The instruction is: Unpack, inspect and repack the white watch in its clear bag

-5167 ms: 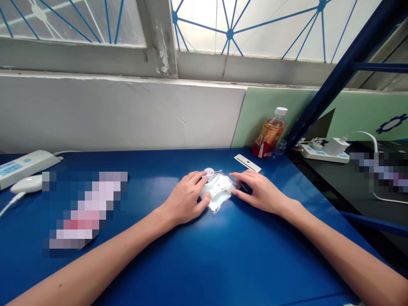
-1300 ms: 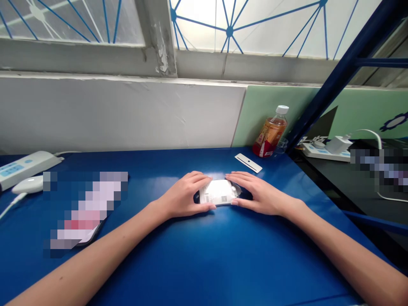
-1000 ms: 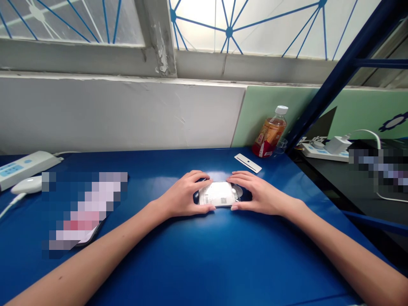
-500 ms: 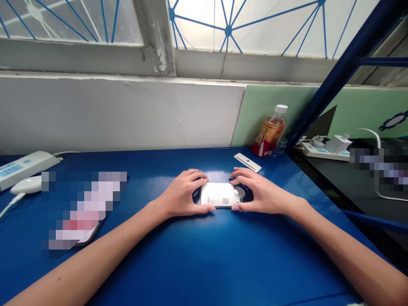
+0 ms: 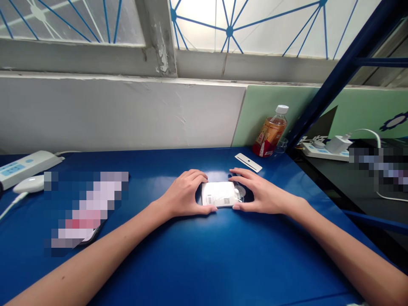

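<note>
A small flat white box (image 5: 219, 194) with printed codes on its top lies on the blue desk (image 5: 204, 255). Clear plastic sticks out past its right end, catching the light. My left hand (image 5: 188, 194) is curved round the left end, thumb along the near edge and fingers at the far corner. At the right end, my right hand (image 5: 255, 191) makes a wide C. Its thumb tip is by the near corner, and its fingers are spread a little beyond the far edge. My palms stay clear of the box.
Behind my right hand lies a white slotted strip (image 5: 248, 162), and a drink bottle (image 5: 270, 131) stands against the green panel. To the left are a blurred-out phone (image 5: 92, 233), a white corded device (image 5: 30, 183) and a power strip (image 5: 28, 168). A blue frame post (image 5: 328, 80) rises at right.
My right fingertips have drawn slightly away from the box's far edge. The box and my left hand look nearly unchanged; the whole view has shifted a little.
</note>
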The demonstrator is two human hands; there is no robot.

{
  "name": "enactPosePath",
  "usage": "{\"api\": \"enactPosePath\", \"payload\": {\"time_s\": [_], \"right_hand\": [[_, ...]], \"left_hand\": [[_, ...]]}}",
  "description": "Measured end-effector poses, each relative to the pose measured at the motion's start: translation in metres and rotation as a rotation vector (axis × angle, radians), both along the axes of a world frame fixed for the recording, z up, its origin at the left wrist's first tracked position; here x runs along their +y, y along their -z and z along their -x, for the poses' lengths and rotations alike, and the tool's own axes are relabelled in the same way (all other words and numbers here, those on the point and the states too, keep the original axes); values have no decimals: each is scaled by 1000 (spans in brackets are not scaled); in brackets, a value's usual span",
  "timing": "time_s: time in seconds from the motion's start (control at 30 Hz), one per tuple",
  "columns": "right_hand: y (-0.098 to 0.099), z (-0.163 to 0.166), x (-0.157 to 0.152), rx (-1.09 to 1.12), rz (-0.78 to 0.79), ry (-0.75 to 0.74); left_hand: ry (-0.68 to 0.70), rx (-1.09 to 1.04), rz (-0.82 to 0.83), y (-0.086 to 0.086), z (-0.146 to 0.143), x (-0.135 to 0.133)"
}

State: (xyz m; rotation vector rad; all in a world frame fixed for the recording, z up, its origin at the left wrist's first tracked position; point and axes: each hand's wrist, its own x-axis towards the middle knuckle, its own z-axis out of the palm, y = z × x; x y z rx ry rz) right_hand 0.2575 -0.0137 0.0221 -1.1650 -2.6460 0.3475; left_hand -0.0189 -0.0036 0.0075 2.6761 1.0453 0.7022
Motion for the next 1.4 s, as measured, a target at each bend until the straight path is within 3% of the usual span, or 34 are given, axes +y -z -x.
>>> {"api": "enactPosePath", "payload": {"time_s": [0.37,0.63,1.03,1.4], "right_hand": [[1,1,-1,13,-1,-3],[10,12,-5,115,-50,79],[10,11,0,125,-110,-54],[-3,2,2,67,177,-98]], "left_hand": [[69,39,35,1,3,0],[72,37,51,-1,3,-1],[105,18,59,2,2,1],[126,26,42,-1,0,-1]]}}
